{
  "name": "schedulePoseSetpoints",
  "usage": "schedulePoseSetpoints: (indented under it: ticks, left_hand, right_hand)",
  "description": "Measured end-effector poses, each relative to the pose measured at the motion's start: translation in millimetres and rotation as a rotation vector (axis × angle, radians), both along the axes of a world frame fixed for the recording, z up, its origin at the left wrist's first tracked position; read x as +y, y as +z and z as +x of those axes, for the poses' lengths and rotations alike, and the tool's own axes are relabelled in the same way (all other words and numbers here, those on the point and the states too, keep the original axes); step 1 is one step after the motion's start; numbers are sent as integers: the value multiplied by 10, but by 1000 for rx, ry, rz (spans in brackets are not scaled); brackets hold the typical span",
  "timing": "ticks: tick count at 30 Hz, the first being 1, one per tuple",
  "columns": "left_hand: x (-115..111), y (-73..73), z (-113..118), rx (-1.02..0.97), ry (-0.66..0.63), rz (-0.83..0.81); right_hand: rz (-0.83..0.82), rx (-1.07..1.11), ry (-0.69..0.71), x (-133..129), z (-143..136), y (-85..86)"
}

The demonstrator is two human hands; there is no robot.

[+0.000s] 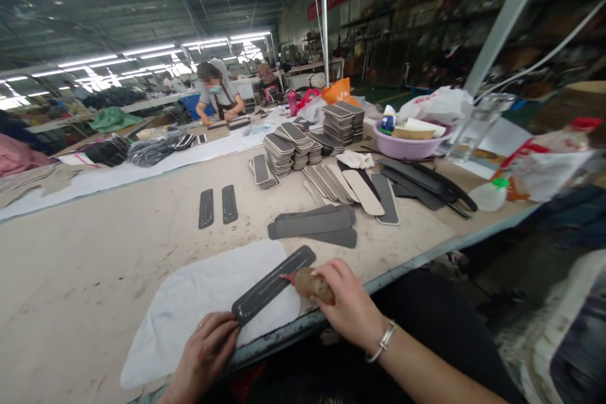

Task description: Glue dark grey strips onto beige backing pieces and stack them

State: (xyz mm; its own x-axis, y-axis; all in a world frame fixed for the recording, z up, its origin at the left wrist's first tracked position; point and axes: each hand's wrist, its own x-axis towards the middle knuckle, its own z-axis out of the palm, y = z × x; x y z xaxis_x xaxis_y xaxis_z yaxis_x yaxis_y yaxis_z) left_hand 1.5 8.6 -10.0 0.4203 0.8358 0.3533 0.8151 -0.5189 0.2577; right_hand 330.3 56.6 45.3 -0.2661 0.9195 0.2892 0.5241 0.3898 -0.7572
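Note:
A long dark grey strip with rounded ends (pixel 272 284) lies slantwise on a white cloth (pixel 170 315), with thin shiny lines along its face. My left hand (pixel 211 344) grips the strip's near end, fingers bent together and the thumb hidden. In my right hand (pixel 348 303) is a squeeze bottle (pixel 310 284), brownish and stained, held tilted with its red nozzle at the strip's surface. Farther up the table lie two shorter dark pieces (pixel 230 204), side by side with shiny marks. Several wider grey strips (pixel 312 224) overlap beyond the cloth.
Stacks of grey, pale-edged pieces (pixel 279 153) and a fanned row of pale pieces (pixel 329 183) stand farther back. A purple basin (pixel 407 146), black curved strips (pixel 421 180) and a green-capped bottle (pixel 490 194) are at the right. A co-worker (pixel 220 91) bends over the far table.

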Motion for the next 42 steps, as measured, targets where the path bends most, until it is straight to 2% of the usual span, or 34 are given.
schedulePoseSetpoints:
  ticks: [5,9,14,23,29,35,42]
  left_hand:
    - [23,-11,-39,-8,-19,-17]
    - [41,-32,-57,-11,-40,-9]
    - [47,-59,-56,-3,-41,-7]
    - [38,-46,-20,24,-35,3]
    - [10,-6,0,65,-45,39]
    - [-13,1,0,117,-62,49]
    - [-29,-12,16,86,-21,24]
  right_hand:
    - [36,-25,-184,140,326,25]
    - [66,-3,-260,241,398,6]
    - [45,-38,-258,296,374,-25]
    - [30,-91,-271,145,502,50]
    - [-13,-85,-205,56,462,124]
    - [-33,-6,-118,52,385,105]
    - [23,-93,-236,124,561,87]
